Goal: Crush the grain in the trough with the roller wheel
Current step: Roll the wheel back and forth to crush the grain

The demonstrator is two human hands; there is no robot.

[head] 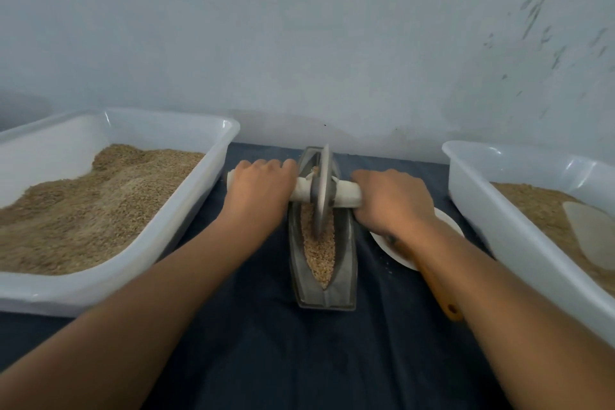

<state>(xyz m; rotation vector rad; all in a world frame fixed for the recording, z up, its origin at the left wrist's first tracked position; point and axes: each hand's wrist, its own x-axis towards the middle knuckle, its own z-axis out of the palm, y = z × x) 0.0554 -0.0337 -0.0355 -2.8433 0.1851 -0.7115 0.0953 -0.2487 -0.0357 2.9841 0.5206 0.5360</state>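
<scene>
A grey boat-shaped metal trough (346, 276) lies lengthwise on the dark cloth, pointing away from me. Tan grain (319, 250) fills its groove. A grey roller wheel (322, 193) stands upright in the groove in the far half, its lower edge in the grain. A pale axle handle (347, 195) runs through the wheel. My left hand (258, 190) grips the handle's left end. My right hand (392, 200) grips its right end. Both hands sit close against the trough's sides.
A large white tub (199, 196) heaped with grain stands at the left. Another white tub (482, 196) with grain and a pale scoop (592, 236) stands at the right. A white plate (399, 253) and an orange wooden handle (442, 293) lie under my right forearm. A wall rises behind.
</scene>
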